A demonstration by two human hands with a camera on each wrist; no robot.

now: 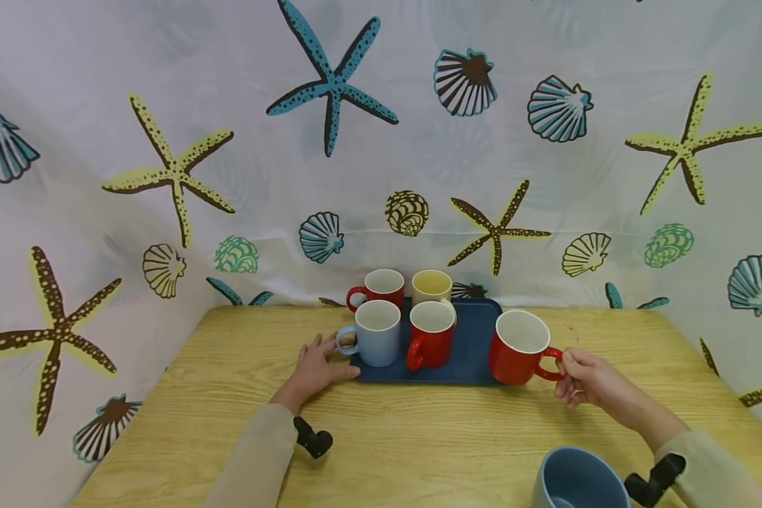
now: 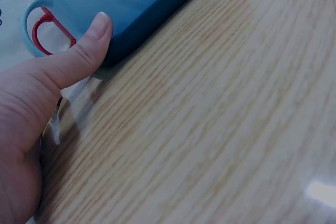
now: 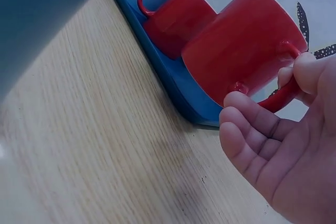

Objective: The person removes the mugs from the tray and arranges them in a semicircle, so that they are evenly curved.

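Observation:
My right hand pinches the handle of a red mug with a white inside, tilted over the right end of a blue tray. At the tray's left front corner is my left hand, its thumb laid along the rim beside a light blue mug. Another red mug, handle toward the front, stands right of the light blue one. Behind them on the tray are a further red mug and a pale yellow mug, both partly hidden.
A grey-blue mug stands near the front right, close to my right forearm and cut off by the frame. Wooden table spreads in front of the tray. A white cloth printed with starfish and shells hangs behind and at both sides.

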